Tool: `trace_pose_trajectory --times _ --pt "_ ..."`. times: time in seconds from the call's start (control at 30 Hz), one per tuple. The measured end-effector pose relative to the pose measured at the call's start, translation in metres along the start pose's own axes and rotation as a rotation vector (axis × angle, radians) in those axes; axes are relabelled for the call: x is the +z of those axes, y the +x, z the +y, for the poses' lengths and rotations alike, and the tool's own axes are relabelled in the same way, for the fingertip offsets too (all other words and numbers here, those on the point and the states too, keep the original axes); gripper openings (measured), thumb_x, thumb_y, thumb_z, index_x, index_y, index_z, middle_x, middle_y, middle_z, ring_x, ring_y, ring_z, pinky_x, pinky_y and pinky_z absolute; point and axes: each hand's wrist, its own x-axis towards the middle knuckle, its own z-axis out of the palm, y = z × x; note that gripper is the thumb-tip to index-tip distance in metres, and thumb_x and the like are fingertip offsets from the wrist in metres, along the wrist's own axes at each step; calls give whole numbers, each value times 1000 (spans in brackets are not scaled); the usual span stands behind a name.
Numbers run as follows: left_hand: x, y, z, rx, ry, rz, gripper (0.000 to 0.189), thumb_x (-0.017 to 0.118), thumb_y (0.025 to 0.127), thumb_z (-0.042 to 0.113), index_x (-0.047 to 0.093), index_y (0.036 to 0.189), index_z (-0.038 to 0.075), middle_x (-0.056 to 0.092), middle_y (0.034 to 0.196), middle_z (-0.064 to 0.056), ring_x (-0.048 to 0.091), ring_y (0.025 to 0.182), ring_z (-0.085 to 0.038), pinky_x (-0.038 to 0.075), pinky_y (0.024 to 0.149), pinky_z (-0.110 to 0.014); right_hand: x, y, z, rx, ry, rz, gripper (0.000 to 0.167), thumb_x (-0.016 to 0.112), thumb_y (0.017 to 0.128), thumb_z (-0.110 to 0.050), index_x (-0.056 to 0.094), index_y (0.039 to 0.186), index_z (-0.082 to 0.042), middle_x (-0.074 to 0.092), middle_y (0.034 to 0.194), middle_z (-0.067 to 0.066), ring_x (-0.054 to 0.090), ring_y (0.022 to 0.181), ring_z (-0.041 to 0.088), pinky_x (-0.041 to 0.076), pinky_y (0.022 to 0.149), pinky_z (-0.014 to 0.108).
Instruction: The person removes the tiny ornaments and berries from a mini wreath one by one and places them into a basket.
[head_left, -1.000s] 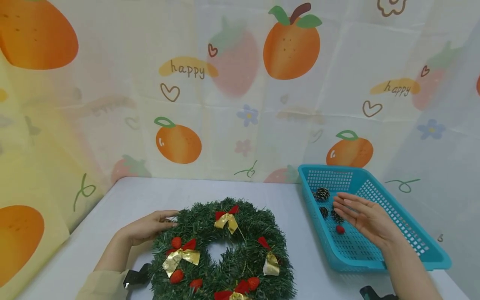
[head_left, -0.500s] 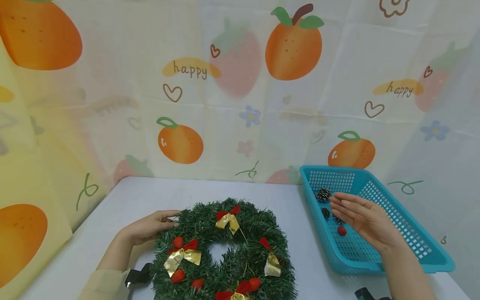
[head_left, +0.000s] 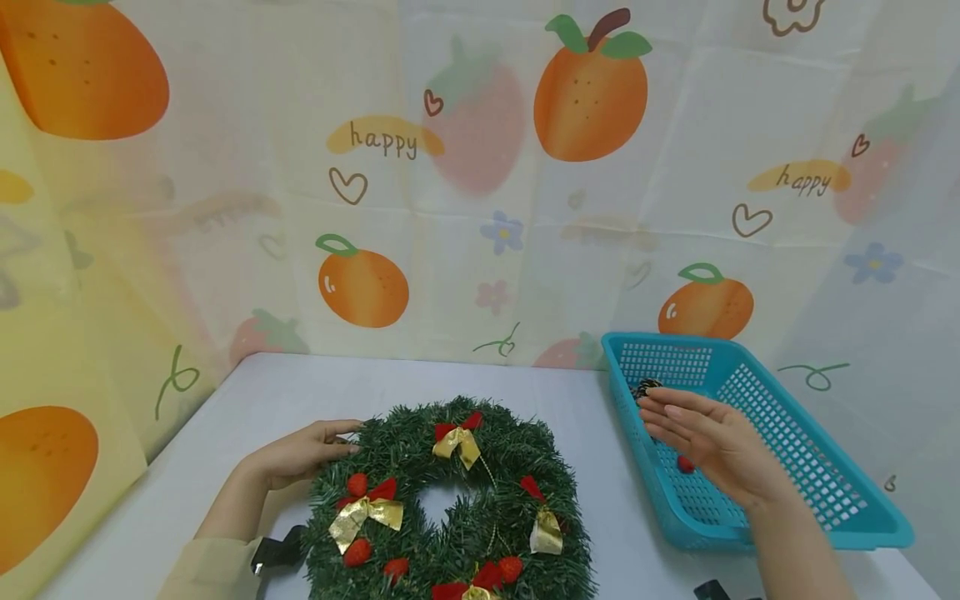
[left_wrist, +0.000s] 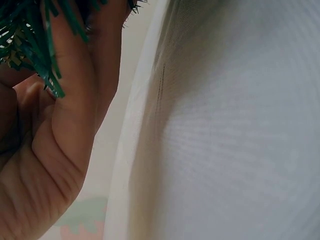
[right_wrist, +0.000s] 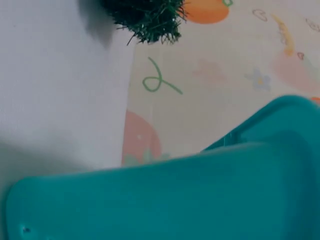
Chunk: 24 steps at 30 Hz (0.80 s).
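A green Christmas wreath (head_left: 525,433) with gold bows, red ribbons and red berries lies on the white table. My left hand (head_left: 303,454) grips its upper left edge; in the left wrist view, strands of greenery (left_wrist: 37,50) lie between the thumb side and the bent fingers. Over the blue-green plastic basket (head_left: 787,533) hovers my right hand (head_left: 720,442), its fingers straight and close together. A pinecone (head_left: 646,387) and a red berry (head_left: 686,464) show inside the basket, partly covered by that hand. The right wrist view has the basket's wall (right_wrist: 150,205) but no hand.
Behind the table (head_left: 300,383) hangs a fruit-print curtain (head_left: 450,292). The basket stands at the right, its far end near the curtain. A black wrist strap piece (head_left: 279,552) sits by the left wrist, next to the wreath.
My right hand has moved a little left over the basket, now covering the smaller pinecones. The left hand and the wreath have stayed in place; the head view has shifted slightly.
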Motion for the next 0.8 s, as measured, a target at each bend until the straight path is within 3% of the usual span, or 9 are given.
trace_pose_trajectory --times 0.37,0.8 --pt "0 -1 2 10 4 -11 69 49 105 25 14 157 -5 29 151 -43 18 47 -6 30 48 -18 15 7 8 51 -92 -16 42 31 107 -1 60 135 -11 67 132 -3 63 123 10 50 103 24" --pt "0 0 0 -4 0 -2 69 50 104 25 15 157 -4 24 152 -43 18 47 -5 30 48 -17 39 21 16 122 -158 -11 36 42 104 -1 61 133 -9 70 128 -2 66 119 12 52 100 28"
